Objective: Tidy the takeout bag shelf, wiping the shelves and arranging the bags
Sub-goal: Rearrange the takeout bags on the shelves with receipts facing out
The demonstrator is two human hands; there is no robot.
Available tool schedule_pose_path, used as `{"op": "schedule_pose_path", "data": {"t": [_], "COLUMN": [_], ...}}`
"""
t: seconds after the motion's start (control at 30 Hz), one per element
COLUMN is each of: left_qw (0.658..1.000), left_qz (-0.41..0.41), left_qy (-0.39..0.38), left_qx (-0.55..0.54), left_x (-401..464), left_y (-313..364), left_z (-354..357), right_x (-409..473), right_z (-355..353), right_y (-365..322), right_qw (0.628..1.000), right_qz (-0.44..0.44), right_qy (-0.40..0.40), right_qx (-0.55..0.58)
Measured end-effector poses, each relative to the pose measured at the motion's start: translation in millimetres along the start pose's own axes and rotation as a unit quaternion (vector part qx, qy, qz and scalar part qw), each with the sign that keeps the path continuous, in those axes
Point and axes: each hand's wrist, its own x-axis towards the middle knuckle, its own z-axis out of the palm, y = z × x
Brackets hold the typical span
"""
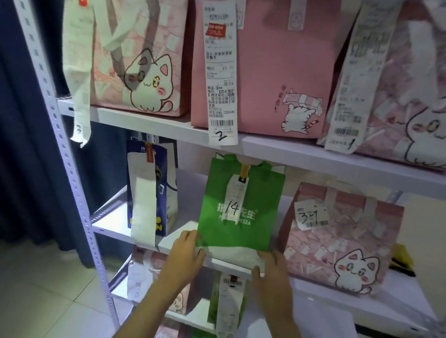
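- A white metal shelf [315, 159] fills the view, with several boards of takeout bags.
- On the middle board, a green bag [240, 204] stands upright at the front edge, between a blue bag [154, 188] towards the left end and a pink cat bag [340, 236] towards the right end.
- The green bag carries a receipt marked "14".
- The left hand [186, 251] holds the green bag's lower left corner, fingers curled round it.
- The right hand [271, 273] holds the lower right corner, thumb on the front of the bag; each hand's grip is closed on the bag.
- On the top board stand three pink bags: a cat bag [147, 47] at the left end, a plain pink bag [274, 62] in the middle, and another cat bag [422, 95] at the right end.
- Long receipts hang down their fronts, marked "3", "2" and "1" from left to right.
- Lower boards hold more pink and green bags, partly hidden by the arms.
- A dark blue curtain [4, 114] hangs left of the shelf.
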Motion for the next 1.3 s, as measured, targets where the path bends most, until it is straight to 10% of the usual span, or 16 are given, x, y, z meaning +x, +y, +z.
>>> {"op": "schedule_pose_path", "data": {"t": [0.83,1.3], "left_qw": [0.998,0.983], "left_qz": [0.043,0.173], "left_qy": [-0.024,0.024], "left_qx": [0.043,0.064], "left_x": [-132.3,-69.3], "left_y": [-80.3,54.7], "left_z": [-118.5,-189.2], "right_x": [-128.1,-81.4], "right_z": [20.2,-100.9], "right_y": [-111.9,-150.9], "right_qw": [0.986,0.974], "right_qz": [-0.068,-0.090], "right_qy": [-0.030,0.086], "right_qx": [-0.152,-0.188]}}
